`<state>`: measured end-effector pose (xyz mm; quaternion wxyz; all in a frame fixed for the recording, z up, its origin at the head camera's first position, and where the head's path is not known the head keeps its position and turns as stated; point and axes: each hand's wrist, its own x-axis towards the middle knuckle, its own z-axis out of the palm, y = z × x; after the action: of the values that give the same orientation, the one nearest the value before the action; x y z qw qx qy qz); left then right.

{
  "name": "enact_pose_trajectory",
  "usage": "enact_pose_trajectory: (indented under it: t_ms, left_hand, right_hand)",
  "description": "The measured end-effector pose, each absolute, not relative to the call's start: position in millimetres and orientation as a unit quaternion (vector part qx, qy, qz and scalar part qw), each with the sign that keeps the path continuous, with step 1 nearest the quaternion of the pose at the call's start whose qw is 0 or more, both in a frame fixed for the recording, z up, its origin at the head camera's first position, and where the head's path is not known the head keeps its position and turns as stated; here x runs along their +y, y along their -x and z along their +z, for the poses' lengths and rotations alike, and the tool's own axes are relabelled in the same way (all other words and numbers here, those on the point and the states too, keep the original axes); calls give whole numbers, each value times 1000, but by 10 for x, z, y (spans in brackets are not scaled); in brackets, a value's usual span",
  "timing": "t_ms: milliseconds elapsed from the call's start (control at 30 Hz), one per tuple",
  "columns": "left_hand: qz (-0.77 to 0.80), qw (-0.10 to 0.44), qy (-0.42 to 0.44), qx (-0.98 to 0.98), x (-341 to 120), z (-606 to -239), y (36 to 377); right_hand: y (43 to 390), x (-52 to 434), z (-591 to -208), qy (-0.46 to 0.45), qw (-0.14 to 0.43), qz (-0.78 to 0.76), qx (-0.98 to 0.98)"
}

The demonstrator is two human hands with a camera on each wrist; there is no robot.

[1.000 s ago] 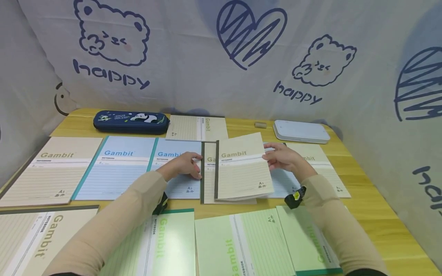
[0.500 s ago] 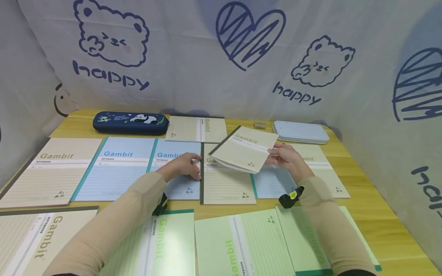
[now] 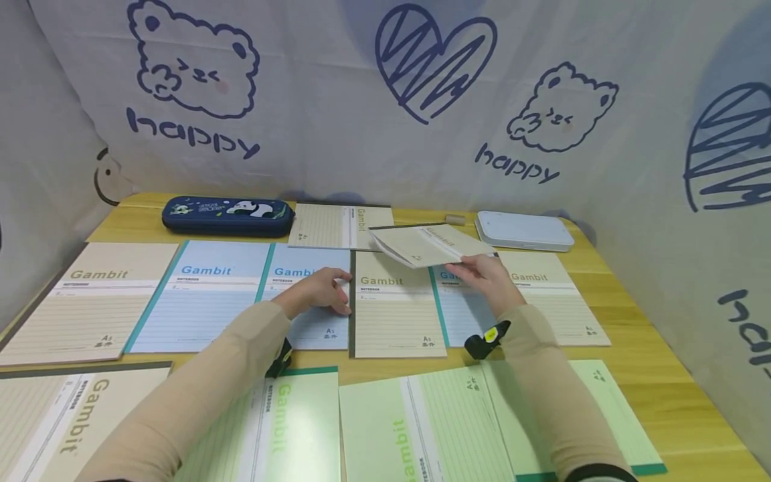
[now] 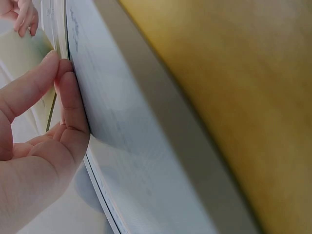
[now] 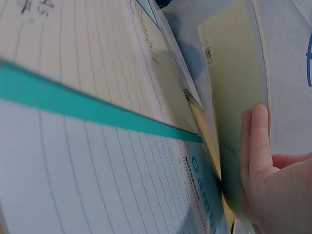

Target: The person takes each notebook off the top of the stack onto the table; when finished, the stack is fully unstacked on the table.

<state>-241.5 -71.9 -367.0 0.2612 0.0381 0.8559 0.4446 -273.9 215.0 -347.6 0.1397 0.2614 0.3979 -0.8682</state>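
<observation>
My right hand [image 3: 477, 271] pinches a small beige Gambit notebook [image 3: 429, 244] by its near edge and holds it tilted in the air above the middle row; in the right wrist view the fingers [image 5: 258, 161] lie along its back cover [image 5: 234, 92]. My left hand [image 3: 333, 293] rests flat on a small blue notebook [image 3: 304, 314], fingertips against the dark spine of a beige notebook [image 3: 394, 308] lying on the table. In the left wrist view the fingers [image 4: 68, 105] touch that edge.
The wooden table [image 3: 650, 355] holds a row of notebooks: large beige [image 3: 90, 301], large blue [image 3: 201, 294], a small blue one [image 3: 466, 311] and a beige one [image 3: 551, 294] at right. Green notebooks [image 3: 421, 422] lie in front. A pencil case [image 3: 227, 215], another beige notebook [image 3: 342, 225] and a white box [image 3: 524, 229] sit at the back.
My right hand has lifted the small beige notebook off the beige one beneath, carried it back and to the right, and tipped it flatter. The left hand has stayed put.
</observation>
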Motion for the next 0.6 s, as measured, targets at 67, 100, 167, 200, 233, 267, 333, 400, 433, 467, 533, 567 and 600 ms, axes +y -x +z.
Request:
enact_pose_trajectory:
  t_ms: [67, 100, 167, 200, 233, 267, 333, 400, 433, 467, 533, 567, 600]
  left_hand:
    - [444, 260, -39, 857, -721, -3669, 2409]
    - [443, 260, -39, 857, -721, -3668, 2408]
    - [444, 260, -37, 857, -721, -3665, 2406]
    - [443, 260, -38, 857, -722, -3665, 2406]
    - [443, 259, -40, 857, -722, -3663, 2405]
    - [443, 260, -38, 857, -722, -3663, 2405]
    - [443, 259, -36, 857, -723, -3660, 2405]
    - [442, 260, -34, 858, -725, -3657, 2404]
    - [443, 260, -32, 857, -725, -3653, 2402]
    - [443, 260, -30, 858, -726, -3651, 2402]
    - [440, 261, -33, 859, -729, -3650, 2402]
    - [440, 261, -34, 859, -730, -3651, 2402]
    - [439, 261, -36, 859, -731, -3654, 2403]
  right_hand:
    - [2758, 2115, -3488, -263, 135, -881, 370]
    - [2767, 2096, -3493, -263, 133, -886, 359]
    - [2783, 2060, -3502, -260, 129, -890, 351]
    - [2790, 2045, -3506, -260, 128, -890, 351]
    - [2794, 2031, -3510, -258, 127, -893, 346]
    - [2799, 2018, -3513, -257, 126, -894, 344]
    - [2807, 1997, -3519, -257, 123, -897, 337]
    - [2817, 1975, -3524, -257, 119, -903, 324]
    - [2822, 1963, -3528, -254, 118, -906, 316]
    - [2829, 1949, -3531, -255, 115, -907, 316]
    - [2840, 1921, -3542, -256, 108, -908, 314]
    - [2845, 1908, -3549, -256, 104, -907, 317]
    - [2849, 1896, -3557, -253, 101, -909, 316]
